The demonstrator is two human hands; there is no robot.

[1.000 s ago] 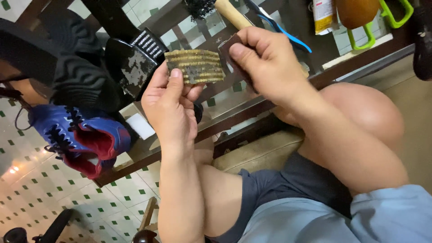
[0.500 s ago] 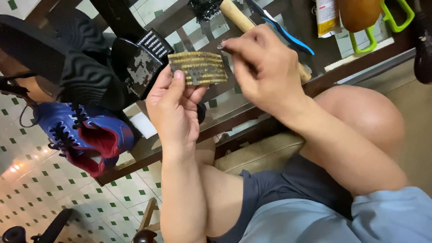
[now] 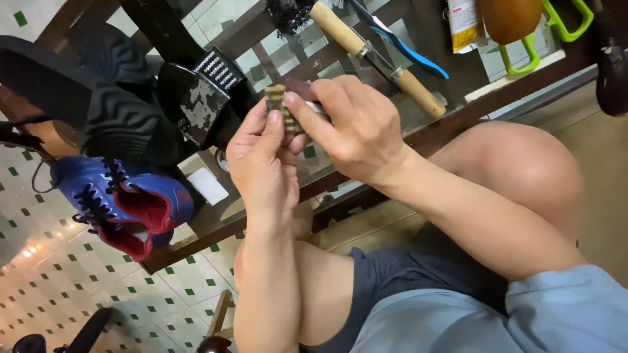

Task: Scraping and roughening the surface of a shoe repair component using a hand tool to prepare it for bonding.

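Fingers of both hands pinch a small ribbed block above the glass table; blue shoe nearby.

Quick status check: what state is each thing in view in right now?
Left hand: gripping the striped pad.
Right hand: pinching the pad's top edge.
Striped pad: held edge-on, mostly hidden by fingers.
Blue shoe: lying on its side, laced.
Black sandal: sole up, worn patch showing.
Wooden-handled tool: lying flat on the glass table.
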